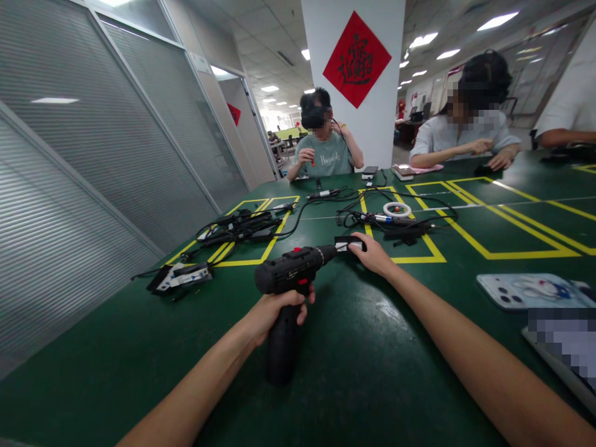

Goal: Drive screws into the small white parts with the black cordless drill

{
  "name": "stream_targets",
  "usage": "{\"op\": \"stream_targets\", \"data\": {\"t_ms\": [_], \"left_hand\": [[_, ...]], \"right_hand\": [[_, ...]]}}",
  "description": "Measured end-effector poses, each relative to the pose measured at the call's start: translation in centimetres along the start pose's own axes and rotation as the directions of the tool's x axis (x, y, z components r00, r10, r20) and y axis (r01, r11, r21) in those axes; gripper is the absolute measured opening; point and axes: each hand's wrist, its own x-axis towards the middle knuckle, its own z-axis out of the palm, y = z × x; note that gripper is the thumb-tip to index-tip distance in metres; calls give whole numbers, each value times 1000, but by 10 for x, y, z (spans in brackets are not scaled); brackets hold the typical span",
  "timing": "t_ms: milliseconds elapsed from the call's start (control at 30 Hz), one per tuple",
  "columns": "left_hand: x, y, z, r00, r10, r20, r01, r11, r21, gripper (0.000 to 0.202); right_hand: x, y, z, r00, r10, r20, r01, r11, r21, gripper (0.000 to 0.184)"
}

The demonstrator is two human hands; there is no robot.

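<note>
My left hand (274, 310) is wrapped round the grip of a black cordless drill (291, 276) that has red buttons on top. The drill points right, and its tip meets a small black and white part (348, 244). My right hand (372, 253) grips that part and presses it down on the green table (363, 347). Both forearms reach in from the bottom edge.
Black cables and adapters (242, 226) lie at the left centre, a black and silver part (179, 277) nearer left. More cables and a white tape ring (397, 210) lie ahead. A phone (531, 290) rests at right. Three people sit across the table.
</note>
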Motion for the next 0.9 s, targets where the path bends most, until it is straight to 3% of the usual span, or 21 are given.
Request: {"op": "stream_targets", "data": {"t_ms": [900], "left_hand": [[-9, 5, 4, 999, -29, 28, 26, 994, 108, 26]], "right_hand": [[-1, -4, 0, 1000, 1, 30, 1, 998, -58, 46]]}}
